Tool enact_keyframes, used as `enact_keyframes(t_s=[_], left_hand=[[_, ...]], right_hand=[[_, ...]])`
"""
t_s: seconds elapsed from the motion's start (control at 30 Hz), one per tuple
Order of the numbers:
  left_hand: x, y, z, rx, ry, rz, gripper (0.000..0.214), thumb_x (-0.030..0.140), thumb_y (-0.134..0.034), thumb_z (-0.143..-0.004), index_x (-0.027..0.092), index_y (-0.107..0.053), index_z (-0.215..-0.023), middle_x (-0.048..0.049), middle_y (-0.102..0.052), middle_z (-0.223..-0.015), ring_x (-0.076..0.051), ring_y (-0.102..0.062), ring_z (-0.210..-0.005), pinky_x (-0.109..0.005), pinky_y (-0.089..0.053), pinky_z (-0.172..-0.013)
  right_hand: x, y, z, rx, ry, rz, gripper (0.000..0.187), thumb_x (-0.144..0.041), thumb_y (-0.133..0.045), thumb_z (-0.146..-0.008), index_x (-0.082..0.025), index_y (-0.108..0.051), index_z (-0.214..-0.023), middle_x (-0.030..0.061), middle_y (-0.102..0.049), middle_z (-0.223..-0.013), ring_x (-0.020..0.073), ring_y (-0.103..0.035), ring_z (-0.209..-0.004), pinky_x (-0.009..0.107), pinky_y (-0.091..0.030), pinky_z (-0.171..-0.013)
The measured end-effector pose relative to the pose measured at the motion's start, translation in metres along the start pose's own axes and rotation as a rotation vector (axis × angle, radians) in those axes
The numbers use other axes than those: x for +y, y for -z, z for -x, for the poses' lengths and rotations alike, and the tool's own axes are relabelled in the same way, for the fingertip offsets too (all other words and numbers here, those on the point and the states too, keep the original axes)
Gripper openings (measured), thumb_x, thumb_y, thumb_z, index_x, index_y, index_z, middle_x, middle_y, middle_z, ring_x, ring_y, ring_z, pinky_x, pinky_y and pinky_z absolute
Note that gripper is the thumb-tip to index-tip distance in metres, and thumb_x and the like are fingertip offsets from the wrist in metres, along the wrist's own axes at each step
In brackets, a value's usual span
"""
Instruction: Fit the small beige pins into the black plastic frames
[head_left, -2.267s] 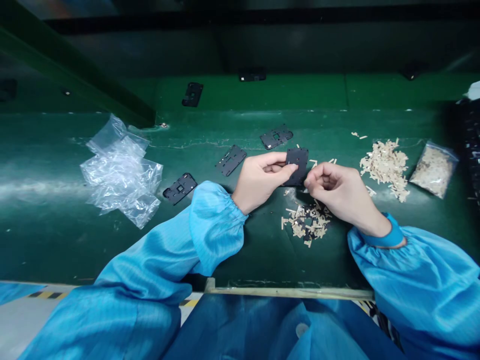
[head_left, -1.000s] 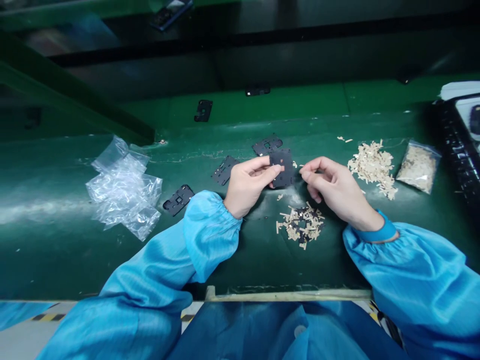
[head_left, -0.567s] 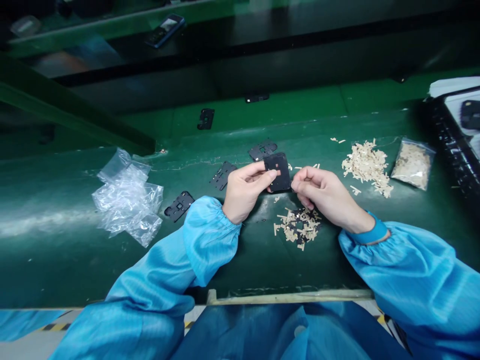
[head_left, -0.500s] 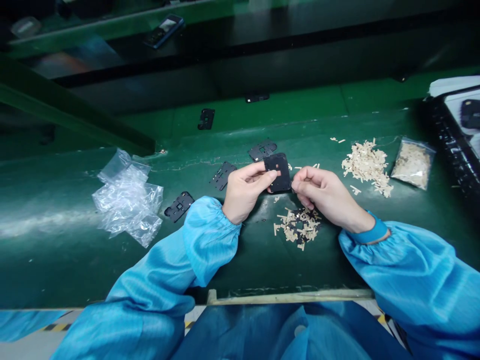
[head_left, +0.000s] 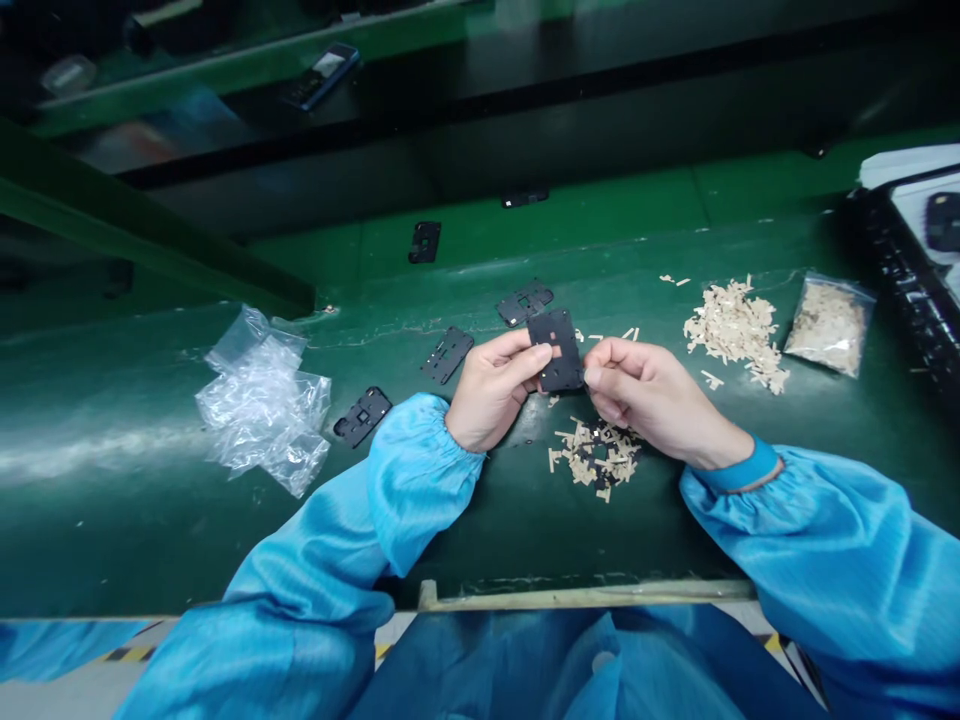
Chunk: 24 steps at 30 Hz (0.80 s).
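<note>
Along the bench's front edge runs a pale wooden strip (head_left: 585, 594), and blue smock sleeves (head_left: 416, 480) reach in over it. Near the middle of the bench, the left hand (head_left: 491, 392) and right hand (head_left: 649, 395) are both closed on a black perforated plate (head_left: 564, 372): the left thumb presses its left side, while the right fingers pinch its right edge. Earlier, the right hand's fingers were a little apart from the plate; now they touch it, and the plate sits between the hands, held above the bench. The view has also tipped up, showing more of the far shelf. Just below the hands lies a small pile of tan strips mixed with black bits (head_left: 594, 462). To the left are three more black plates (head_left: 447, 355) and a crumpled clear plastic bag (head_left: 262, 405). To the right are a larger heap of tan strips (head_left: 733, 335) and a clear bag of strips (head_left: 829, 325).
</note>
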<state>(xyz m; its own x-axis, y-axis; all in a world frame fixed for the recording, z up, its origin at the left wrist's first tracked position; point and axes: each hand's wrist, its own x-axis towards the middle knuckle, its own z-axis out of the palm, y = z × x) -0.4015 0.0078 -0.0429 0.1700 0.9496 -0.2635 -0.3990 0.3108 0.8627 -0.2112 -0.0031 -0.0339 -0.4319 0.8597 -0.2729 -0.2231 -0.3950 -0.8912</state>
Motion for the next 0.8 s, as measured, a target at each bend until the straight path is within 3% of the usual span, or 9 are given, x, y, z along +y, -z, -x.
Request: enact_keyframes(t_s=[0.23, 0.6, 0.8], left_hand=[[-0.0009, 0.001, 0.0008, -0.034, 0.054, 0.055, 0.023, 0.033, -0.086, -0.074, 0.019, -0.078, -0.09, -0.0021, -0.075, -0.085, -0.011, -0.068, -0.074, -0.023, -0.059, -0.073], [-0.0008, 0.0002, 0.0011, -0.067, 0.048, 0.114, 0.019, 0.031, -0.087, -0.074, 0.017, -0.079, -0.085, -0.0001, -0.072, -0.075, -0.009, -0.065, -0.067, -0.021, -0.057, -0.071], [-0.0016, 0.0019, -0.0019, -0.056, 0.004, 0.118, 0.022, 0.032, -0.086, -0.075, 0.017, -0.078, -0.087, -0.002, -0.075, -0.081, -0.011, -0.068, -0.07, -0.022, -0.058, -0.069]], right_hand=[[0.0, -0.0005, 0.001, -0.02, -0.026, -0.023, 0.022, -0.035, -0.072, -0.091, -0.02, -0.058, -0.084, -0.008, -0.048, -0.053, 0.0073, -0.038, -0.047, 0.022, -0.027, -0.047], [-0.002, -0.002, 0.0034, -0.065, -0.097, -0.034, 0.022, -0.036, -0.07, -0.092, -0.019, -0.058, -0.083, -0.0072, -0.05, -0.05, 0.0065, -0.038, -0.043, 0.021, -0.026, -0.044], [-0.0021, -0.002, 0.0024, 0.02, -0.056, 0.007, 0.021, -0.038, -0.07, -0.094, -0.019, -0.062, -0.087, -0.0059, -0.051, -0.055, 0.0076, -0.041, -0.047, 0.022, -0.029, -0.045]])
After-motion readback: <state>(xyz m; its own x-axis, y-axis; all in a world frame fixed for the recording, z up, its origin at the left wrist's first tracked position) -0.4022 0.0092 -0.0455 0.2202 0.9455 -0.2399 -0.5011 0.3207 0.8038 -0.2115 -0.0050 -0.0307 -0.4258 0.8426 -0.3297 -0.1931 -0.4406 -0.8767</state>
